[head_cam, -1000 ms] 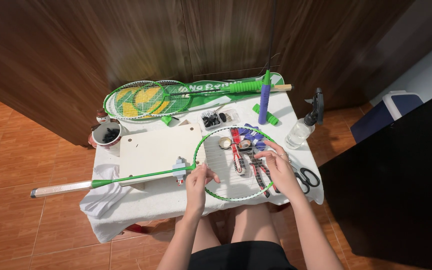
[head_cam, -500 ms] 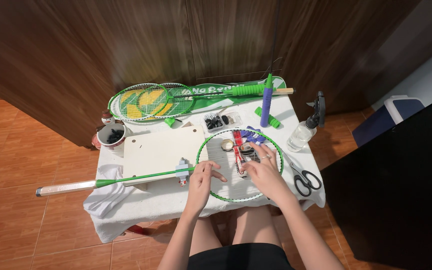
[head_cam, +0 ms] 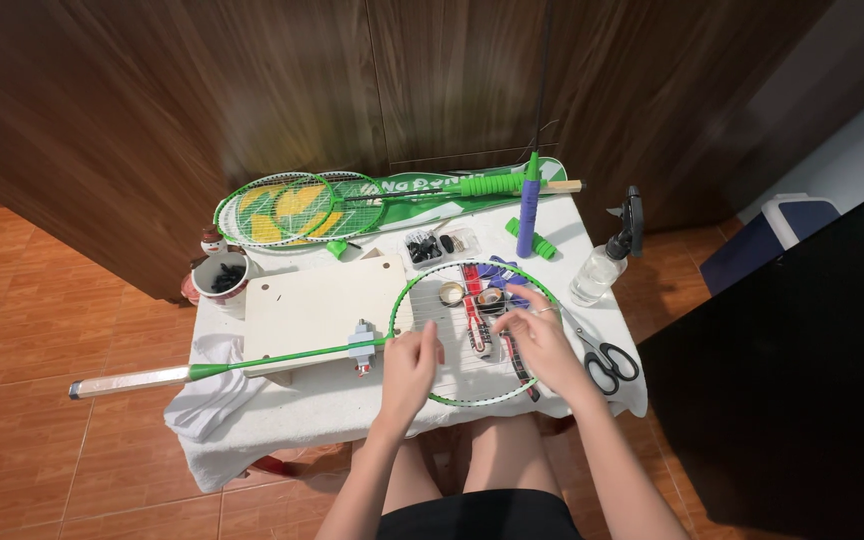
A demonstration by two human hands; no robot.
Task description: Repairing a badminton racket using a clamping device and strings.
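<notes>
From the left, the green racket has its pale handle jutting well off the bench edge over the tile floor, its shaft crossing the wooden board. My left hand sits on the strung hoop's near-left rim, fingers curled together on the strings. My right hand rests mid-hoop, fingers pinched; on what, I cannot tell. Scissors lie just beside the right edge.
</notes>
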